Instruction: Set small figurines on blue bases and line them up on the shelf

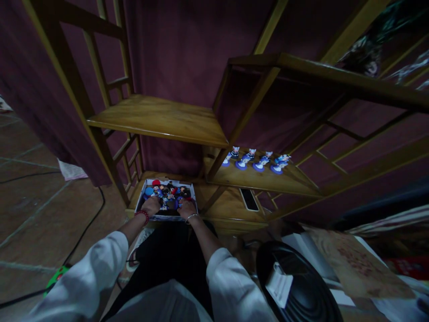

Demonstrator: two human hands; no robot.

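An open white box (193, 193) full of small toy figurines (165, 191) sits on the lower shelf in front of me. Over the box's near left part, my left hand (151, 205) reaches in with its fingers curled; what they hold, if anything, is hidden. My right hand (187, 209) is at the near right part of the box, its fingers closed around a figurine with a purple base (179, 202). Figures in red, black and blue lie jumbled between the two hands.
Several figurines on purple bases (259, 167) stand on the raised shelf (284, 181) to the right. A phone (249, 199) lies on the lower shelf. A black stool (298, 281) with a white tag is at my right. Cables (90, 226) cross the floor at left.
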